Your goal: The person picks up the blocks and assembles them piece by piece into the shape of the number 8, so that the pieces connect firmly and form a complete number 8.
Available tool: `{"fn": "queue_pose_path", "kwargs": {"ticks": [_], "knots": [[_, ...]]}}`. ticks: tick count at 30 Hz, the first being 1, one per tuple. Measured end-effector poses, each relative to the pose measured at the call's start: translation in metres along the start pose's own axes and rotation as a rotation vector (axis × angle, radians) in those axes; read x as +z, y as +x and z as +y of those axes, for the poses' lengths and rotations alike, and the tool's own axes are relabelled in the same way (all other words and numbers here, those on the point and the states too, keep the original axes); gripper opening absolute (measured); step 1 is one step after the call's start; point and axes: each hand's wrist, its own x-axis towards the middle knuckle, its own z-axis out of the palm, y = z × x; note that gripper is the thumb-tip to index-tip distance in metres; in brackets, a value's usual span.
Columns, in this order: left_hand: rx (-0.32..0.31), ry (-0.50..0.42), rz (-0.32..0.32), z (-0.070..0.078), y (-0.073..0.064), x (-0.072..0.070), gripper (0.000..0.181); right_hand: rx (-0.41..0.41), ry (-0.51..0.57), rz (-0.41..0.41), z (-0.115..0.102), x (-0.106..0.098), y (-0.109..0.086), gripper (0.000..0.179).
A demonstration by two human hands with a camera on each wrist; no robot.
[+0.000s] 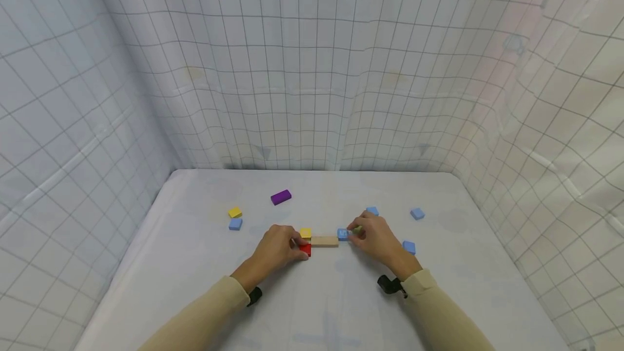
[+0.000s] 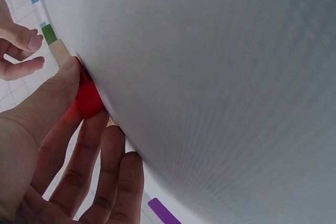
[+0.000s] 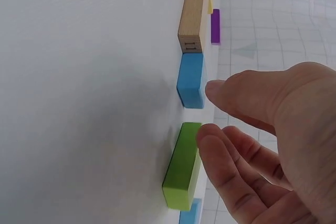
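Observation:
My left hand point(image 1: 277, 245) pinches a red block point(image 1: 306, 250) between thumb and fingers, down at the table. Just behind the red block stands a yellow block point(image 1: 305, 233), and a plain wooden block point(image 1: 324, 241) lies to its right. A blue block point(image 1: 343, 234) meets the wooden block's far right corner. My right hand point(image 1: 376, 237) hovers by the blue block and a green block point(image 3: 181, 174), thumb and fingers apart. In the right wrist view a gap separates blue from green. The fingertips overlap the green block's edge; contact is unclear. The head view mostly hides the green block.
A purple block point(image 1: 281, 197) lies at the back. On the left are a small yellow block point(image 1: 235, 212) and a blue block point(image 1: 235, 224). Several more blue blocks lie at right, one at the back point(image 1: 417, 213) and one beside my right wrist point(image 1: 409, 247). Gridded white curtains point(image 1: 312, 96) surround the table.

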Motion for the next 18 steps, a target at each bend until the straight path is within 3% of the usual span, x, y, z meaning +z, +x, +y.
{"fn": "queue_pose_path", "kwargs": {"ticks": [5, 18], "knots": [[0.002, -0.003, 0.005, -0.001, 0.000, 0.001, 0.026, 0.002, -0.018, 0.040, 0.004, -0.007, -0.009, 0.015], [0.018, -0.018, 0.014, -0.002, 0.000, 0.000, 0.026, 0.117, -0.064, 0.077, 0.022, -0.027, -0.038, 0.017]]}}
